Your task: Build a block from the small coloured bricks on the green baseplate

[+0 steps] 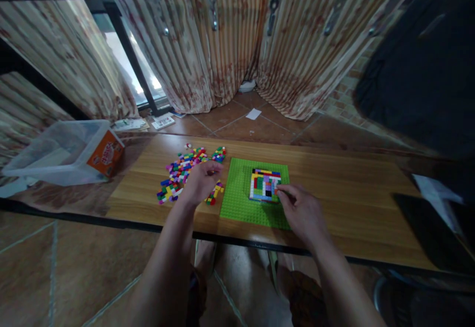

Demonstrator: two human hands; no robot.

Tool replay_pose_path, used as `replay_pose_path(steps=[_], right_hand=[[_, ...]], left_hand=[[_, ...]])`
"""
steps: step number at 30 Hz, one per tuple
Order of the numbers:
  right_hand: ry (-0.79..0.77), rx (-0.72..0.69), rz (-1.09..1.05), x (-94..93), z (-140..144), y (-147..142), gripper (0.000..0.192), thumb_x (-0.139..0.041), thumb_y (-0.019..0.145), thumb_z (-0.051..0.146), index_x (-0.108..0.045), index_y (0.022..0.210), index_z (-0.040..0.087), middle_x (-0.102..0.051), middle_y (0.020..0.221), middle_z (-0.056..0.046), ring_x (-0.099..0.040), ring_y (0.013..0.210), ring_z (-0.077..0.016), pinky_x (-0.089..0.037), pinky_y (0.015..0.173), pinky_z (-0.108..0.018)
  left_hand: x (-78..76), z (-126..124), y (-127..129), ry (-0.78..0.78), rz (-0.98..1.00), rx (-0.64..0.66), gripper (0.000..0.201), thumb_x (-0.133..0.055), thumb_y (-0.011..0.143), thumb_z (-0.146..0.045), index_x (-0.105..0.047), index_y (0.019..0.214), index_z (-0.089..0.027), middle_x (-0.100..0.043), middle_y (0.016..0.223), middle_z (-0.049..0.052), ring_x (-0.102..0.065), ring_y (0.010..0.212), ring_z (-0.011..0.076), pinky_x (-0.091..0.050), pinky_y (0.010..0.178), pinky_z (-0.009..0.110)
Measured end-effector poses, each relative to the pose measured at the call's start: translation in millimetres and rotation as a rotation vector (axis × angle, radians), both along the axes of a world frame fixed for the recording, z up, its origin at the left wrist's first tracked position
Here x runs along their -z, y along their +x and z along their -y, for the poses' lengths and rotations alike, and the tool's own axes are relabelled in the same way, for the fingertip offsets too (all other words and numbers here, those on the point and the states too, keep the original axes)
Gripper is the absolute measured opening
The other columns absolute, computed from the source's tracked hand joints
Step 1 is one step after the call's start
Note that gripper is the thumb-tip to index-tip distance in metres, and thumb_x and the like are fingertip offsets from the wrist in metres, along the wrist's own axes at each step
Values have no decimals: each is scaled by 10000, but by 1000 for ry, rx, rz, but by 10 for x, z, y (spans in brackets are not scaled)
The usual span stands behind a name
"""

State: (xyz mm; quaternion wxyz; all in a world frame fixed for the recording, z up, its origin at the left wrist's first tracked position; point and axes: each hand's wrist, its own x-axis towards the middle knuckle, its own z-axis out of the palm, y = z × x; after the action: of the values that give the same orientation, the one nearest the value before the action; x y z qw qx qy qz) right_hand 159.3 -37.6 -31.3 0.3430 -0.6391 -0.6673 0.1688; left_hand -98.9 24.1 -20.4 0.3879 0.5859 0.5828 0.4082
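Resting on the green baseplate (241, 198), the small multicoloured brick build (264, 185) sits in the plate's upper right area, a flat rectangular assembly with red, yellow, blue, white and green bricks and a dark gap near its middle. The right hand (302, 213) lies at 4 o'clock from the build, fingers curled and pressed together, with the fingertips (282, 192) touching the build's right edge; whether a loose brick is pinched between them cannot be told. The baseplate lies flat on the wooden counter (352, 193), near the counter's middle. At 9 o'clock from the baseplate, the left hand (200, 182) rests palm down over the loose brick pile (181, 171), fingers bent and held close together, fingertips at the pile's right side; it cannot be told whether a brick is gripped under them. The pile spreads in mixed colours from 9 o'clock to 11 o'clock of the baseplate, and a few bricks (214, 193) lie just beside the plate's left edge. At 9 o'clock from the pile, well apart, a clear plastic tub (55, 151) with an orange label stands at the counter's left end. At 12 o'clock, beyond the counter, striped curtains (208, 50) hang down to the tiled floor (241, 124).
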Motion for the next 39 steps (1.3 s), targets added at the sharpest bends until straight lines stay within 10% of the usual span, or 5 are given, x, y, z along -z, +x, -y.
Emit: replay_pose_path(steps=[18,39], right_hand=[[10,-1,37,43,-29,4,297,-496,901,341,-731,948,165,-730,970,-110,-675,873,-231,-505,821,-366],[-6,-9,36,7,-8,-7,271,-488,906,327,-720,950,195,-732,996,-100,-677,882,-231,-505,826,-376]], left_hand=[[-49,126,-98,-1,-732,320,315,-569,683,-64,-774,864,-221,-758,933,23,-685,869,182,-508,776,257],[-30,113,78,44,-941,17,204,-559,814,-159,-727,925,-190,-746,943,110,-691,945,269,-515,821,323]])
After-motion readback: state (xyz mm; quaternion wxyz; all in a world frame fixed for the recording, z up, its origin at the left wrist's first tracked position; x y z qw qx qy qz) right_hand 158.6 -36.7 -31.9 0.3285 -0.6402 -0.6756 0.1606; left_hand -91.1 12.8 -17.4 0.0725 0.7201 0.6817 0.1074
